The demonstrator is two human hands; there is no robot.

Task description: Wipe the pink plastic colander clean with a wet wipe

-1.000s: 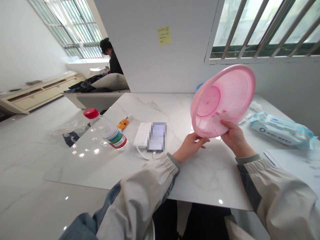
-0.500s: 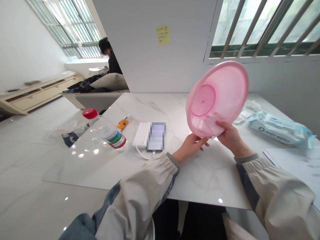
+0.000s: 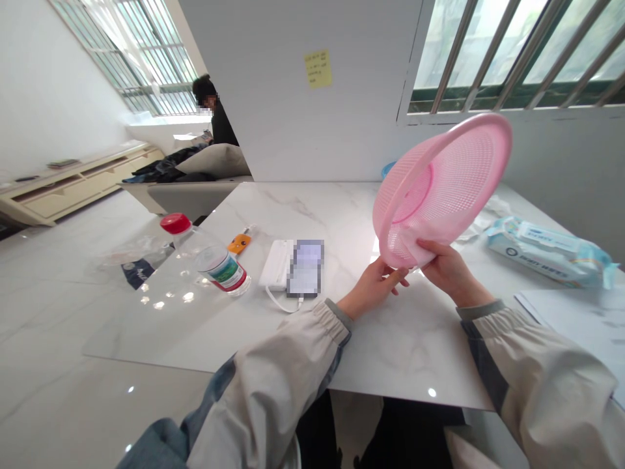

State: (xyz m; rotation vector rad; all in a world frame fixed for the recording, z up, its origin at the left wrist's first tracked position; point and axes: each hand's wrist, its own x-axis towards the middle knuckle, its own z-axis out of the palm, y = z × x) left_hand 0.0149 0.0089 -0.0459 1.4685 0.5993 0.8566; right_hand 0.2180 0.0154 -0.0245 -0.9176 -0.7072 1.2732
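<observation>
A pink plastic colander (image 3: 442, 189) with a perforated mesh wall and a round base is tilted up above the marble table. My right hand (image 3: 452, 270) grips its lower rim from the right, and a pale pink patch near the thumb is unclear. My left hand (image 3: 374, 286) holds the same lower edge from the left, its fingertips against the rim. Both sleeves are gathered at the wrists. The colander's far side is hidden.
On the table (image 3: 410, 345) lie a water bottle (image 3: 217, 264) with a red cap, a small orange object (image 3: 239, 243), a white power bank (image 3: 276, 264), a blurred phone (image 3: 305, 268), a wipes pack (image 3: 549, 254) and paper (image 3: 576, 319). A person (image 3: 215, 111) sits behind.
The colander has turned in my hands, its upper rim swinging right and its base now facing more sideways. My hands stay in nearly the same place.
</observation>
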